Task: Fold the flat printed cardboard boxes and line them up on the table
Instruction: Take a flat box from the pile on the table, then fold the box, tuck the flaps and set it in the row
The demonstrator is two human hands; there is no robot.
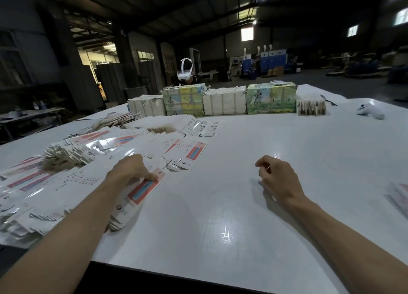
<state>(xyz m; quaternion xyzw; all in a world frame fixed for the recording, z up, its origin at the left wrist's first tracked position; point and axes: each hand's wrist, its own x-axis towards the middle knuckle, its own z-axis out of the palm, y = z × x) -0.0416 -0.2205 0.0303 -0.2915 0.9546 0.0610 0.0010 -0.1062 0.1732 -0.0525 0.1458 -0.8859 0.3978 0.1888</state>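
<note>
Left hand [130,170] presses its fingertips on the top flat box blank [144,189], with no grip showing. The blank lies on a slumped heap of blanks [72,161] along the worktop's [220,205] left edge. Right hand [279,179] loosely curled, empty, mid-worktop. Risk: glossy blanks slide, so a drag could take two or spill the heap. Bundled stacks [225,104] wall the far edge; white controller [371,111] near the far-right corner.

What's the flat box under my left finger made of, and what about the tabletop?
The flat box looks like thin glossy-coated cardboard: glare streaks on printed faces, brownish edges in the nearby stacks. The table: smooth, glossy white surface, maybe laminate or painted board; mirrors ceiling lights.
</note>
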